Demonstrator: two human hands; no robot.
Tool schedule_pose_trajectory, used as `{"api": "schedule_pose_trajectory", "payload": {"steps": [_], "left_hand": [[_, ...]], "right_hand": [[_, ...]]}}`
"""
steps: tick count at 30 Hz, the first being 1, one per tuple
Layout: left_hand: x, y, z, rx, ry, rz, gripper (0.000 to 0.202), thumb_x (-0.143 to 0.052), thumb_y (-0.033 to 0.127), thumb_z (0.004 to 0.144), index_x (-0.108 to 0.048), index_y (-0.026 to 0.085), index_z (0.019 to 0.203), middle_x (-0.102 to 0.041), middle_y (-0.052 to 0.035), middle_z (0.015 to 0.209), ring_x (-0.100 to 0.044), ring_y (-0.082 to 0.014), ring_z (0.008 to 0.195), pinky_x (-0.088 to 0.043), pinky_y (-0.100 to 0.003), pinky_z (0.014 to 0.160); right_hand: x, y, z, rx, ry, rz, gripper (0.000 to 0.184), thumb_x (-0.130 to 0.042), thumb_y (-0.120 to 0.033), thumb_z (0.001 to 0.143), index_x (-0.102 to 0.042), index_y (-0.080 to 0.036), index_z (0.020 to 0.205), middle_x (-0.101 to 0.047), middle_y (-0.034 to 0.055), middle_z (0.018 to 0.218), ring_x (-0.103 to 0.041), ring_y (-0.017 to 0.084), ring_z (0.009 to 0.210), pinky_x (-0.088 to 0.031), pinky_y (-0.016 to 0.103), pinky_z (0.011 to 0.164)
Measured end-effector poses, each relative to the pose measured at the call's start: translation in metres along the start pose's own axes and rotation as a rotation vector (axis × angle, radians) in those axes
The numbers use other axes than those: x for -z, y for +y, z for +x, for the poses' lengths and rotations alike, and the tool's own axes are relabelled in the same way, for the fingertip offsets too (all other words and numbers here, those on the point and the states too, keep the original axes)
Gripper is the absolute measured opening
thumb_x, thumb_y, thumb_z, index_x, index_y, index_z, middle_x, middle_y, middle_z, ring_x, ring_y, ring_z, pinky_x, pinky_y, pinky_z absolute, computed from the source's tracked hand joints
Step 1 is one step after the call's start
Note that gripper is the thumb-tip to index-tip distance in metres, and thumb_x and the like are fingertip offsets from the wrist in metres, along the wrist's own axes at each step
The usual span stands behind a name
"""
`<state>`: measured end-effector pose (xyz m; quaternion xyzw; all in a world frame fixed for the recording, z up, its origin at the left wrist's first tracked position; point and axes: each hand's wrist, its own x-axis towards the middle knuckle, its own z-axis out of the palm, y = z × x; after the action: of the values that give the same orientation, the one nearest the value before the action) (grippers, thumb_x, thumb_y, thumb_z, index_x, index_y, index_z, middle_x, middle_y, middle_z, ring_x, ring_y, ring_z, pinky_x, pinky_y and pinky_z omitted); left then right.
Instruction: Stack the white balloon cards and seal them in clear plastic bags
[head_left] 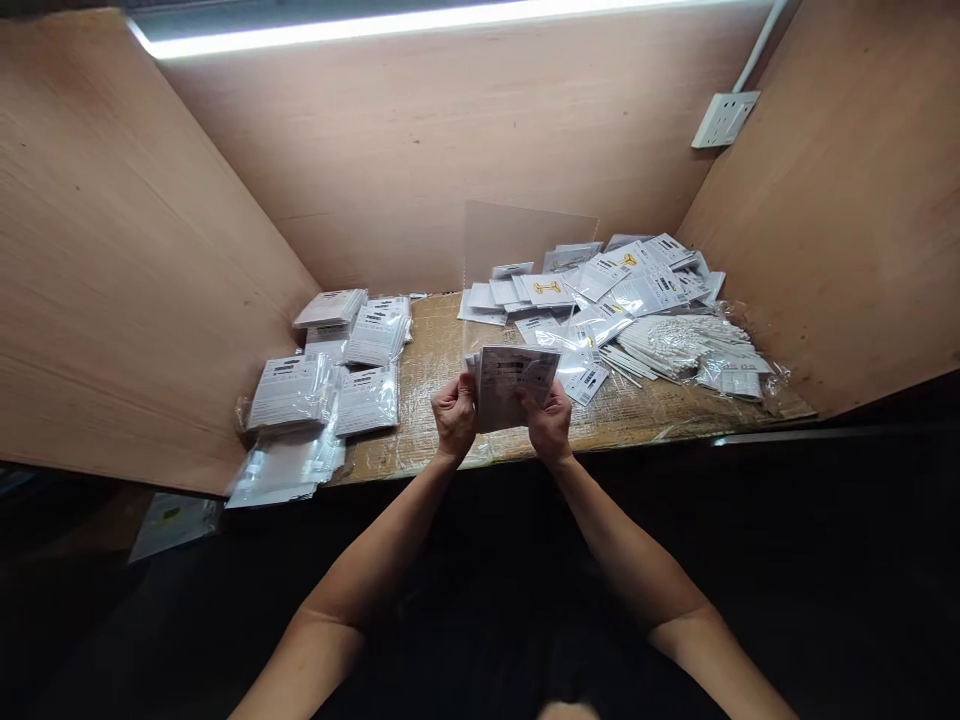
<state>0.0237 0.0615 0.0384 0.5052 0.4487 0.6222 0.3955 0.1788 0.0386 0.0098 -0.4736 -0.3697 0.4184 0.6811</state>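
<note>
Between both hands is a stack of printed cards, held up above the table's front edge. My left hand is closed on the stack's left side, its thumb along the edge. My right hand grips the right side, with the thumb across the front. A clear plastic bag stretches upward from the stack; whether the cards are fully inside it, I cannot tell. Behind the hands lies a loose heap of white packaged cards, some with gold-coloured pictures.
Packed bundles of cards are piled at the left, beside flat clear bags. Many thin white sticks lie at the right. Wooden panels enclose the cardboard-covered table at back and sides. A socket is on the right.
</note>
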Motion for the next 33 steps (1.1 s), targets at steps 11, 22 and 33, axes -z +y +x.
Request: {"api": "schedule_pose_trajectory", "payload": {"steps": [11,22,33], "left_hand": [[0.022,-0.017,0.052,-0.110,-0.362,-0.180,0.079,-0.089,0.067,0.083,-0.060,0.024,0.144,-0.072,-0.0127,0.132,-0.070,-0.0263,0.122,-0.053,-0.038,0.111],[0.036,-0.053,0.058,0.051,-0.489,-0.044,0.060,-0.095,0.055,0.072,-0.068,0.021,0.114,-0.074,-0.0106,0.116,-0.071,-0.0256,0.113,-0.057,-0.038,0.105],[0.047,-0.028,0.067,0.120,-0.535,-0.010,0.051,-0.098,0.037,0.066,-0.073,0.020,0.107,-0.078,-0.0076,0.110,-0.075,-0.0217,0.104,-0.061,-0.035,0.100]], "right_hand": [[0.024,0.022,0.042,0.028,-0.350,-0.299,0.077,-0.093,-0.056,0.069,-0.055,-0.025,0.129,-0.068,0.0100,0.127,-0.064,0.030,0.124,-0.055,0.043,0.110],[0.043,-0.005,0.064,0.047,-0.611,-0.551,0.061,-0.078,-0.045,0.088,-0.061,-0.022,0.142,-0.069,0.0137,0.138,-0.059,0.033,0.139,-0.040,0.050,0.129],[0.047,-0.025,0.084,0.132,-0.661,-0.562,0.039,-0.079,-0.043,0.084,-0.076,-0.022,0.117,-0.077,0.0040,0.110,-0.069,0.025,0.106,-0.054,0.037,0.103]]}}
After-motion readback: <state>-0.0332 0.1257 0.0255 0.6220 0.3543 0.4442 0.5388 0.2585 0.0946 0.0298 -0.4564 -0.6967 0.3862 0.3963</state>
